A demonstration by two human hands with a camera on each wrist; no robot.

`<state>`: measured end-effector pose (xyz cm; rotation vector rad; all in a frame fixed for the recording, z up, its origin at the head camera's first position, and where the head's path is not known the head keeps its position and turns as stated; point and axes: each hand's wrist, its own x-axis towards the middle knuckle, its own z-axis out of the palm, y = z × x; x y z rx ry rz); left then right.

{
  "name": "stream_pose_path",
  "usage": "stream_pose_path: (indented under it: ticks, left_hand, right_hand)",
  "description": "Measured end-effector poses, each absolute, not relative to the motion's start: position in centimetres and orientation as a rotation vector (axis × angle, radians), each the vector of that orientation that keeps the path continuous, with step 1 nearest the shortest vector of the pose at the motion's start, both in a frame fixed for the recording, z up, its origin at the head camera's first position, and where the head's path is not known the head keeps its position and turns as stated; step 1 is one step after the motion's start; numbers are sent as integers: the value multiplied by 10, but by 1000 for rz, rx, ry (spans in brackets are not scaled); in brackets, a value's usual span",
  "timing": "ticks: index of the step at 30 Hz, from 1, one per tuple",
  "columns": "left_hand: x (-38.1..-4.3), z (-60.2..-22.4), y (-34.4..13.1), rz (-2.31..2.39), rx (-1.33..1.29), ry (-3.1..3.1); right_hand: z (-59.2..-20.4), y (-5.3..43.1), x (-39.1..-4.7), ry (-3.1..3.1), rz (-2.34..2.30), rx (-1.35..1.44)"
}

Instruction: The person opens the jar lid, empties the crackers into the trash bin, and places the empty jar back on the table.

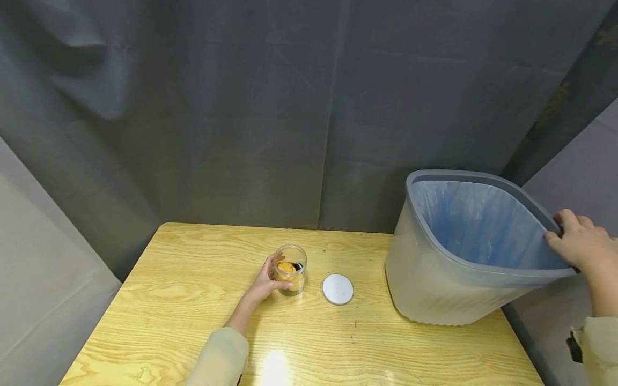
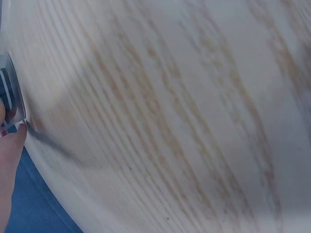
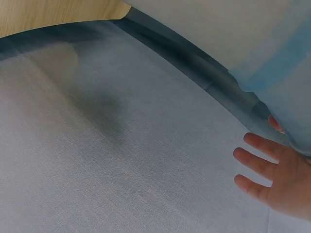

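My left hand grips a clear jar from its left side on the wooden table, thumb in front. Inside the open jar are a crumpled-looking orange item and a small black-and-white item; their kinds are unclear. At the left edge of the left wrist view, fingertips touch the jar. A round white lid lies right of the jar. My right hand holds the right rim of a trash bin, thumb over the inside; the other fingers are spread outside.
The bin stands at the right of the wooden table and has a blue bag lining it. Behind the table hangs a dark grey curtain. Pale grey panels flank both sides.
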<state>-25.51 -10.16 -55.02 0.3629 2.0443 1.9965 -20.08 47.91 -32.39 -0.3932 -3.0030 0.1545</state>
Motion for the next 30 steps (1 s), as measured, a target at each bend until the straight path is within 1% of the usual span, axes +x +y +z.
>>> stream_pose_path:
  ticks: [18,30]
  left_hand:
    - [-255,-549,-95,2038,337,2031]
    - [-251,-547,-85,2079,293,2203]
  right_hand:
    - [-321,479,-200,-3018,158,-382]
    - [-322,484,-202,-3039,148,-381]
